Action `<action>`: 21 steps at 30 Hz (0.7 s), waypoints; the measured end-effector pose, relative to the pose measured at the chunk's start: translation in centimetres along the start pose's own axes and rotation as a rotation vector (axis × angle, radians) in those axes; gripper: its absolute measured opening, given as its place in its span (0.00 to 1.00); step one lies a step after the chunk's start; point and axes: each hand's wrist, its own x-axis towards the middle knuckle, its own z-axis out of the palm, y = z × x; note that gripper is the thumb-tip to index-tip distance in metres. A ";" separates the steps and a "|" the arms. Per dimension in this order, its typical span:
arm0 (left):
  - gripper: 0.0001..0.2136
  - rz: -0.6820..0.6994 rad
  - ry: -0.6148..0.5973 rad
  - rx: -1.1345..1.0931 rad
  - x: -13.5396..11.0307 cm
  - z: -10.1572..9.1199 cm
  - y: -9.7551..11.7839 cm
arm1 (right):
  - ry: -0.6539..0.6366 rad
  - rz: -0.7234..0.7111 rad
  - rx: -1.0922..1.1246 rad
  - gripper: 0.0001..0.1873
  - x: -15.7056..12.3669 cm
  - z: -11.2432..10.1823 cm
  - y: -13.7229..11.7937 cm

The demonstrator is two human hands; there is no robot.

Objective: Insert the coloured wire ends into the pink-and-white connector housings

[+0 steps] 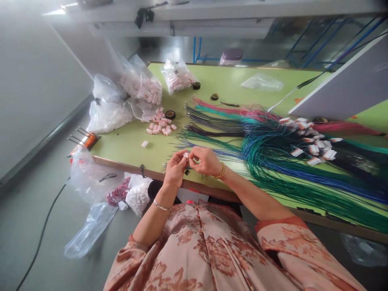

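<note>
My left hand (175, 169) pinches a small white connector housing (186, 154) between thumb and fingertips, just above the front edge of the table. Close against it, my right hand (206, 161) is closed in a pinch at the connector's right side; whatever lies between its fingertips is too small to make out. Behind both hands, the bare ends of a bundle of blue wires (226, 154) point left. A single connector housing (144, 144) lies apart on the green tabletop, in front of a loose pile of white and orange housings (160, 124).
Bundles of green wires (291, 194) and pink wires (260, 113) stretch rightward, with several wired connectors (321, 147) on top. Bags of housings (142, 87) stand at the back left. Rolls of black tape (170, 114) lie nearby. An orange device with metal prongs (89, 140) sits at the left corner.
</note>
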 end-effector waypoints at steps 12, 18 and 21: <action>0.18 0.062 0.056 0.067 -0.1 0.8 0.1 | 0.009 0.098 0.048 0.06 -0.6 0.8 0.1; 0.17 0.026 0.042 0.094 0.4 0.6 -0.3 | -0.088 0.164 0.125 0.06 -0.1 -0.1 0.8; 0.17 -0.001 0.036 0.043 0.8 0.0 0.2 | -0.102 0.233 0.184 0.10 1.9 -1.6 2.9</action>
